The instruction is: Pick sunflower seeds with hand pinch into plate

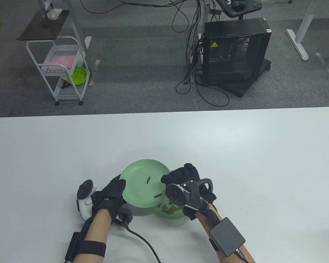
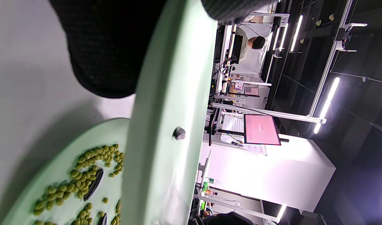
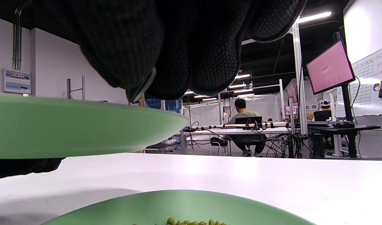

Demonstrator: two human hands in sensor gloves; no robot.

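The left hand holds the upper plate by its rim, its grip closed on it and raised off the desk, apparently so the right hand, fingers bunched narrow just above that plate's edge, can drop sunflower seeds taken from the lower dish beneath it.

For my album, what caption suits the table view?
Left hand holds green plate with two seeds; right hand hovers above it.

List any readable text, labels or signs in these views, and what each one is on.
No text reads legibly.
Yellow warning triangle sticker on the black computer case: a symbol only, no words.
White label on the case's corner: too small.
Pink monitor, whiteboard chart, wall panels: blurred.
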